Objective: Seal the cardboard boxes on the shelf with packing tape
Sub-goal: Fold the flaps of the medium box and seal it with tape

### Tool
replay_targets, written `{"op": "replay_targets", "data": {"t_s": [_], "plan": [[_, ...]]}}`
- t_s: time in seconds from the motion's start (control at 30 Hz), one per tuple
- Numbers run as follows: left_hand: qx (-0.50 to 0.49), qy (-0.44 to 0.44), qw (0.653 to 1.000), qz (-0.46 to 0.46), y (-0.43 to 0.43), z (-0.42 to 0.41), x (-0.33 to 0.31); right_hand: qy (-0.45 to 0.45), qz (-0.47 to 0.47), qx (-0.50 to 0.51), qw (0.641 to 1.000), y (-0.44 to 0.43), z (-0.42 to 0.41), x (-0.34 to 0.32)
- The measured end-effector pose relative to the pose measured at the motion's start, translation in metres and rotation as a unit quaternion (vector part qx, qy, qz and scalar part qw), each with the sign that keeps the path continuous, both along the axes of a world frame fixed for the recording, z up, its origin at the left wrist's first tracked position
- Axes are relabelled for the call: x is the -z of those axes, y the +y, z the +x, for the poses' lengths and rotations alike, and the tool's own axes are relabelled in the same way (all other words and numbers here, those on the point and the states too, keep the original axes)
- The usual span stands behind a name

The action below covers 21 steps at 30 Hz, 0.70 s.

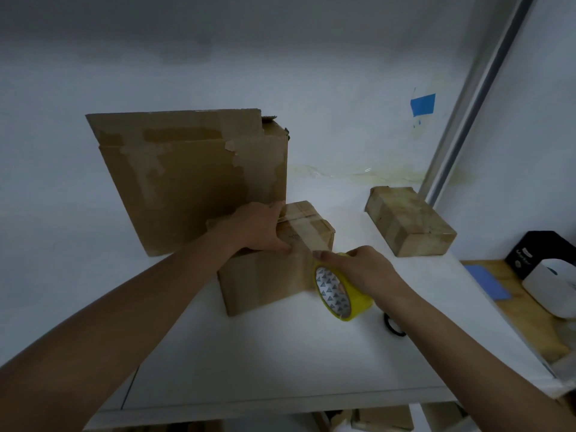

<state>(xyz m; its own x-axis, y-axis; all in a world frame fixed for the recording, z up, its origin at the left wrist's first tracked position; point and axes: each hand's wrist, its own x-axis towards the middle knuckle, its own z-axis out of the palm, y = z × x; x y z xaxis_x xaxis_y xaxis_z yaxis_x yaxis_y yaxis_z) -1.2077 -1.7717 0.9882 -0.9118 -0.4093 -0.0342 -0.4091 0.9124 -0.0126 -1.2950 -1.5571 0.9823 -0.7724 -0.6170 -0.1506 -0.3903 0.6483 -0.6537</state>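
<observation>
Backing white shelf (pixel 280 353) is white wall (pixel 280 73) w/ blue tape (pixel 423 104).

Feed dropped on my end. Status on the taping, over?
Left hand flat on small box. Right hand grips yellow tape roll at box's front edge. Nothing in the way.

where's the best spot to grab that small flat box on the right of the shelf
Pinch the small flat box across its two long sides from above: it lies flat on the shelf, nothing touching it, so both sides are free.
</observation>
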Motion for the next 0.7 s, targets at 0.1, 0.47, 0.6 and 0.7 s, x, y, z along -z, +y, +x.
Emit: {"op": "replay_targets", "data": {"t_s": [0.1,0.47,0.6,0.7], "plan": [[-0.001,0.0,1.0,0.008,-0.001,0.0,-0.001,0.003,0.016,-0.002,1.0,0.0,0.003,0.002],[0.003,0.009,1.0,0.028,0.002,0.002,-0.005,-0.012,0.056,0.01,0.998,-0.003,0.01,0.026],[0.009,0.013,0.999,0.045,0.001,0.002,-0.005,-0.013,0.062,-0.003,0.998,-0.004,0.014,0.027],[0.015,0.008,0.997,0.07,-0.002,0.001,-0.008,-0.024,0.059,-0.012,0.998,-0.004,0.014,0.019]]}}
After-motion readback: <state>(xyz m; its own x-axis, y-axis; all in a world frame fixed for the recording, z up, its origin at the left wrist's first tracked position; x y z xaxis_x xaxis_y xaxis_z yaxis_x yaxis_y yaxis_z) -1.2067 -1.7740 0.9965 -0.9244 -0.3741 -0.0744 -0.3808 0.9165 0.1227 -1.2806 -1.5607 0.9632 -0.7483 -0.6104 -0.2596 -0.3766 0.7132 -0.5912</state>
